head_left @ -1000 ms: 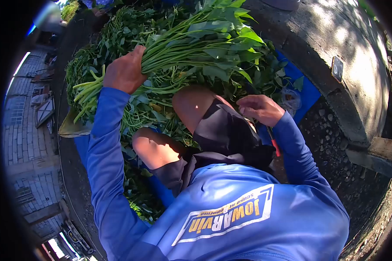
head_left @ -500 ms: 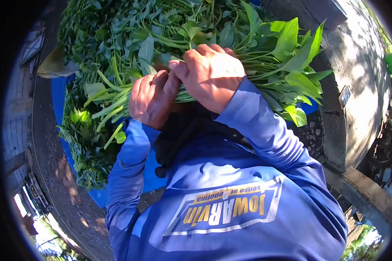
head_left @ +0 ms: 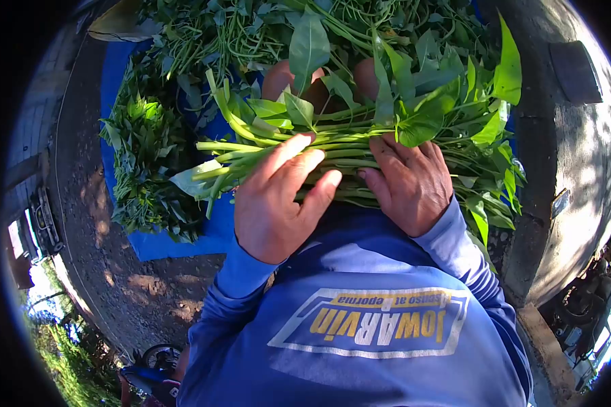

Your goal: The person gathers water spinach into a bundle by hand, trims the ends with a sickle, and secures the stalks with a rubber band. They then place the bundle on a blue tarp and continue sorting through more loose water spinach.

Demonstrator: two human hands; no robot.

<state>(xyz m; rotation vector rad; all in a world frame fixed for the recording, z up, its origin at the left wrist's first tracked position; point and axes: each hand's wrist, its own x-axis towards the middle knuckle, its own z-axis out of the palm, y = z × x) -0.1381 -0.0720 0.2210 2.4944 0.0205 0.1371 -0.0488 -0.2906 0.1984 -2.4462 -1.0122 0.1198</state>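
Note:
A bunch of leafy greens that looks like water spinach lies crosswise in front of my body, cut stem ends to the left and arrow-shaped leaves to the right. Over the thicker stems, my left hand curves its fingers, with the thumb on the near side. My right hand grips the bunch nearer the leaves, its fingers bent over the stems. The undersides of both hands' grips are hidden. Just beyond the bunch, bare knees show between leaves.
A large heap of loose greens spreads at the far side. Bundled greens lie at the left on a blue tarp. A concrete block stands at the right, with dirt ground at the lower left.
My hands, close together before, have moved apart along the bunch, the right one toward the leaves. The bunch now lies lower and flatter, and the view has shifted.

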